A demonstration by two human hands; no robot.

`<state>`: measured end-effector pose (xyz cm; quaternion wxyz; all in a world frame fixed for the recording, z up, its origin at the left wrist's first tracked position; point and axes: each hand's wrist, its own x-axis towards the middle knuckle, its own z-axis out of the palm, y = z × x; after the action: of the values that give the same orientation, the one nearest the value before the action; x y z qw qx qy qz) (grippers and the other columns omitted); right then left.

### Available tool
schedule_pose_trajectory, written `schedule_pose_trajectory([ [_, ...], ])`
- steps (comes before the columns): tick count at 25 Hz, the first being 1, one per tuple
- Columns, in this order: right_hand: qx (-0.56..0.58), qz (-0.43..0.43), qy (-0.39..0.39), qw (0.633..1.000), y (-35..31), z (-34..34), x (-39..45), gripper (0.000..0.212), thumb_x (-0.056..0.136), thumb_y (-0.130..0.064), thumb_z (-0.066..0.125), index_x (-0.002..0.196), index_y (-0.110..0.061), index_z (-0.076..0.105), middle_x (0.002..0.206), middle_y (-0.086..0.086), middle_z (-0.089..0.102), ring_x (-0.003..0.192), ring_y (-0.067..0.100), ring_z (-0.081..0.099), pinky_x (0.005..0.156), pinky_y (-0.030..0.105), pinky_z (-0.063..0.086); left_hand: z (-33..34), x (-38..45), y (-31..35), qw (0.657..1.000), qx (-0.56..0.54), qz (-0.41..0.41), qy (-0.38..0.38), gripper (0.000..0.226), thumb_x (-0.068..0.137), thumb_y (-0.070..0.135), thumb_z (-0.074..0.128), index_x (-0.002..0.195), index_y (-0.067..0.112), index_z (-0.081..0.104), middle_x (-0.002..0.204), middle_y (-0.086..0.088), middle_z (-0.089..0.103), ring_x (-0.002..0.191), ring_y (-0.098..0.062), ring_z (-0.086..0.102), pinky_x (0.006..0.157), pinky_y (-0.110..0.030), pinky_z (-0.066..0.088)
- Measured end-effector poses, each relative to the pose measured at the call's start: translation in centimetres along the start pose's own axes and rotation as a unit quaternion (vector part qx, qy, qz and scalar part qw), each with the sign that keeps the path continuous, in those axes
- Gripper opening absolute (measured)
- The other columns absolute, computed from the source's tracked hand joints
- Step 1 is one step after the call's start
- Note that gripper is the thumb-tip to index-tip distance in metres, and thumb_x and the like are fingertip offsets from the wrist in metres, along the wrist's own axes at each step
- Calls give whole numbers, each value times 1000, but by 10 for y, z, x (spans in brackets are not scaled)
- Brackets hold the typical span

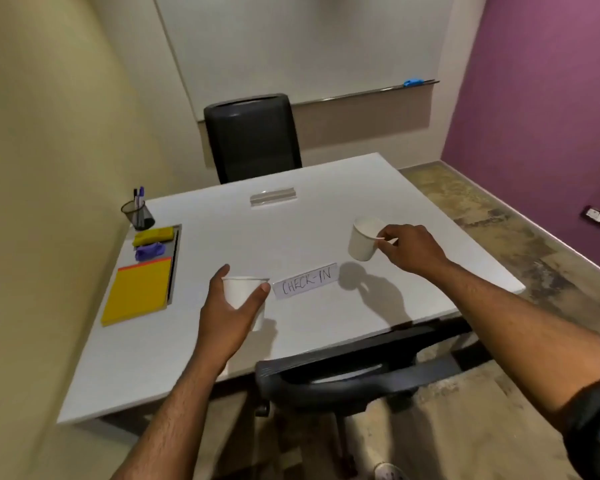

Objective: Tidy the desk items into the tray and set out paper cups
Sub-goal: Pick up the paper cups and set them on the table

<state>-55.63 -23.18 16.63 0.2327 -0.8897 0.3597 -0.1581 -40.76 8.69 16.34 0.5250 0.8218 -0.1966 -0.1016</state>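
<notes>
My left hand (227, 313) is wrapped around a white paper cup (244, 289), upright, just left of a paper strip reading CHECK-IN (305, 281). My right hand (407, 245) pinches the rim of a second white paper cup (362, 239), which is tilted and held above the white table (222, 344), to the right of the strip. At the table's left edge a grey tray (174, 261) holds a yellow cloth (153, 236), a purple bundle (149, 251) and a yellow notepad (137, 295) that sticks out over the tray's front.
A black mesh pen holder (137, 212) with pens stands at the far left corner. A clear sign stand (273, 198) lies at the far middle. One black chair (252, 136) is across the table, another chair (343, 379) is tucked in at my side.
</notes>
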Motion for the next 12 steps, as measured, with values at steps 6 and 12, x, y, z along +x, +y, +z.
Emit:
schedule_pose_trajectory([
  [6, -36, -44, -136, 989, 80, 74, 85, 25, 85, -32, 62, 108, -26, 69, 117, 4, 69, 108, 30, 61, 86, 38, 50, 72, 12, 25, 990, 37, -92, 97, 83, 74, 59, 71, 144, 34, 34, 139, -1, 52, 113, -20, 57, 98, -44, 52],
  [12, -128, -103, -121, 979, 118, 127, 118, 22, 90, -19, 52, 101, -17, 71, 106, 9, 70, 101, 32, 60, 81, 35, 50, 99, -1, 47, 980, 97, -120, 127, 86, 70, 65, 70, 143, 41, 31, 137, 6, 49, 110, -16, 53, 89, -33, 50],
])
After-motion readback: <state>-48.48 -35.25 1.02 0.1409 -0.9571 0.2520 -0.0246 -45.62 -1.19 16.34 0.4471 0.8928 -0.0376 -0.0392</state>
